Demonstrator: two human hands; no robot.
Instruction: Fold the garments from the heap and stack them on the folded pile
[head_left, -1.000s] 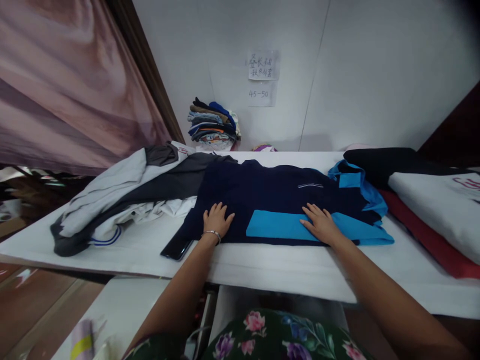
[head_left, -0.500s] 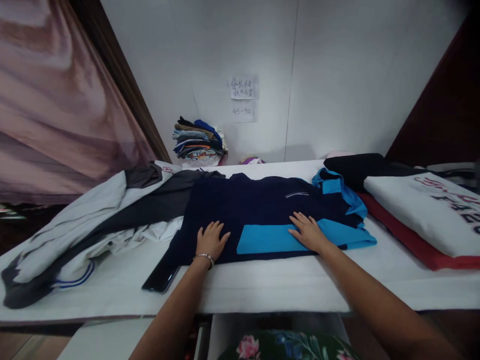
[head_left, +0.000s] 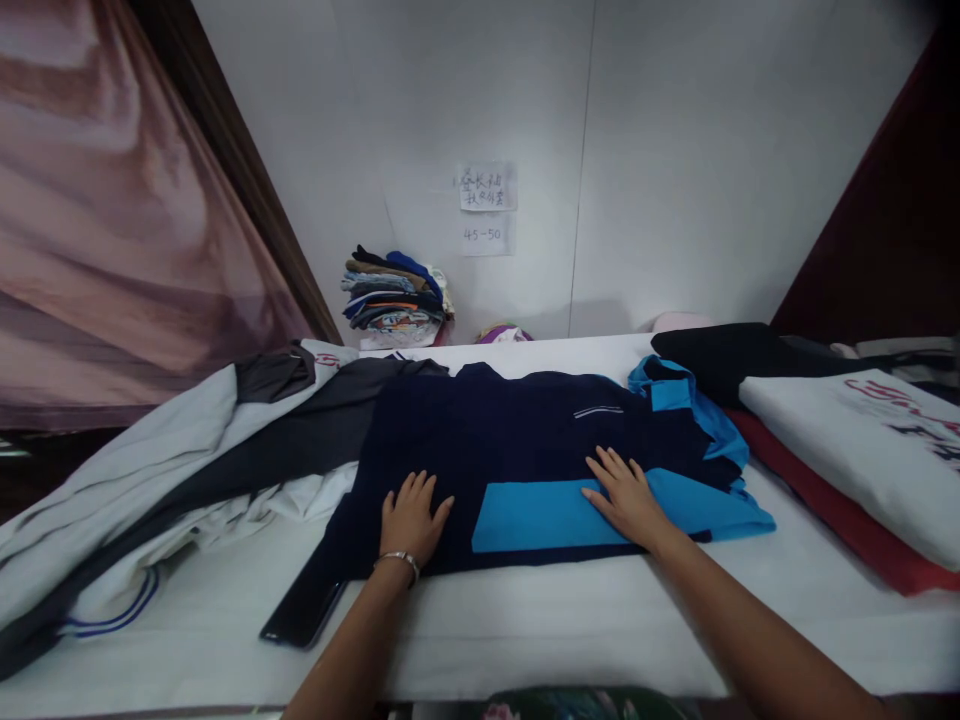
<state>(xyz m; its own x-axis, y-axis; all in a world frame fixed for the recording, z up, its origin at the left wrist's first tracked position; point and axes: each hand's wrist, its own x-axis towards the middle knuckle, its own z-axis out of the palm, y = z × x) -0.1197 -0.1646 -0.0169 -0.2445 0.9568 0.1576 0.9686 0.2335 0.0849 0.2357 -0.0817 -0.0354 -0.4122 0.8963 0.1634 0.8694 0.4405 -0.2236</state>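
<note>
A navy shirt with bright blue panels (head_left: 465,430) lies spread sideways across the white-covered table (head_left: 540,630), its blue collar end toward the right. My left hand (head_left: 412,518) rests flat on the navy cloth near the shirt's left end, fingers spread. On the right, my right hand (head_left: 626,495) lies flat with fingers apart, over the edge between the navy cloth and the blue panel. Neither hand grips anything. Beside my left wrist a dark phone (head_left: 304,605) lies on the table, partly under the shirt's corner.
Grey and white garments (head_left: 195,440) lie loosely on the left. A folded white garment with lettering (head_left: 847,440) rests on a red one (head_left: 817,510) at right, near black clothing (head_left: 720,360). Folded clothes (head_left: 397,300) are stacked by the wall, below paper signs (head_left: 487,205).
The camera has tilted and moved slightly, so the table appears lower and closer. Both hands stay flat on the shirt, which keeps its layout.
</note>
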